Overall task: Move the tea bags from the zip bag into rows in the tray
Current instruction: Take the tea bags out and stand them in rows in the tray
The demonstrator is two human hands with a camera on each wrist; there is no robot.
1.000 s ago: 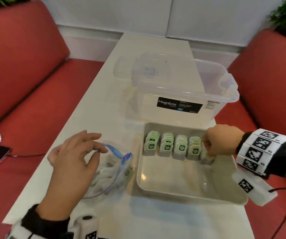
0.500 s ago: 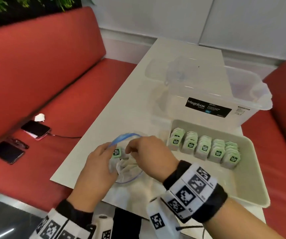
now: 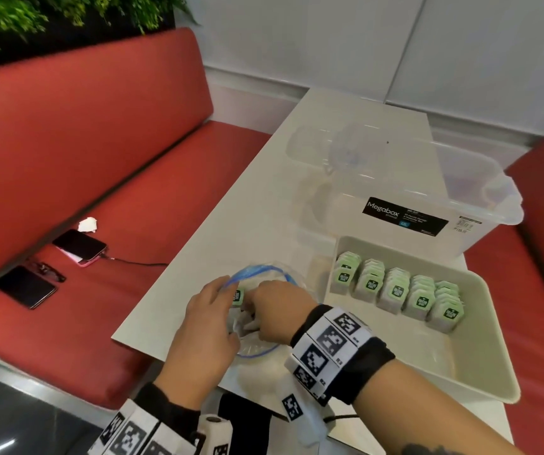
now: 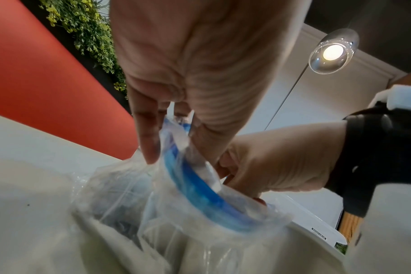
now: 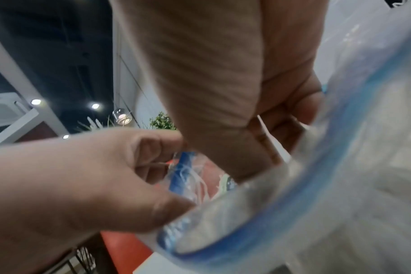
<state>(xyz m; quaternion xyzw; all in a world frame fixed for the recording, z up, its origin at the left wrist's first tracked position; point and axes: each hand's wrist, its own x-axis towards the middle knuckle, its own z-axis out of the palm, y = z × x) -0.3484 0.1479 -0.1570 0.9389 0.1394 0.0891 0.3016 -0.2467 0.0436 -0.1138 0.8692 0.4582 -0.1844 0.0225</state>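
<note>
From the head view, our left hand (image 3: 205, 333) pinches the near rim of the zip bag (image 3: 260, 351), holding its blue-edged mouth open, while our right hand (image 3: 277, 310) reaches into it with fingers curled; a green-labelled tea bag (image 3: 238, 296) stands between the two hands at the bag's mouth, though we cannot tell which hand has it. To the right of our right hand sits the tray (image 3: 480, 366), with five rows of tea bags (image 3: 395, 290) packed along its far side. Beyond the tray stands a clear storage box (image 3: 428, 198).

The left wrist view adds what the head view hides: our thumb and fingers clamp the bag's blue zip strip (image 4: 195, 183), and pale tea bags show blurred through the plastic.

The right wrist view shows our right fingers curled inside the mouth, pinching something pale; we cannot tell what.
</note>
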